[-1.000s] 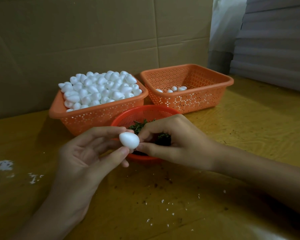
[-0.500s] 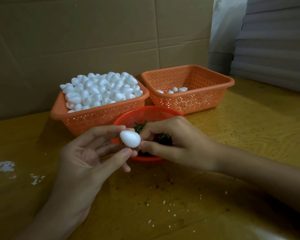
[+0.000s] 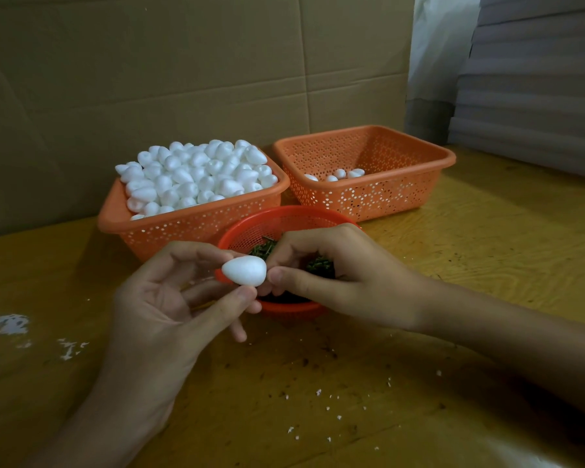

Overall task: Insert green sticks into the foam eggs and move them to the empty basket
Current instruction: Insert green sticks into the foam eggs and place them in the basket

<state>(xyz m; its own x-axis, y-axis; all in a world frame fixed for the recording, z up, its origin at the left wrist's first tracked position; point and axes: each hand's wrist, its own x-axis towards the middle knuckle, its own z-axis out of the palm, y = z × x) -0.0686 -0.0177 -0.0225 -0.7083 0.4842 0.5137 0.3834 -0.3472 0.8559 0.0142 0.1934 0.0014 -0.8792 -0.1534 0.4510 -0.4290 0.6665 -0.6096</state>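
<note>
Seating a stick in the foam egg (image 3: 244,270) looks like the step in hand. L hand (image 3: 169,298) pinches the egg btwn thumb & fingertips, just above the round red basket (image 3: 286,213) of green sticks (image 3: 320,265). R hand (image 3: 338,282) has thumb & forefinger pinched at the egg's narrow end, presumably on a stick, tho it's hidden. Keep the L grip light so the foam doesn't dent, push straight along the egg's axis w/o twisting, then drop it in the near-empty orange basket (image 3: 402,194) back right.
</note>
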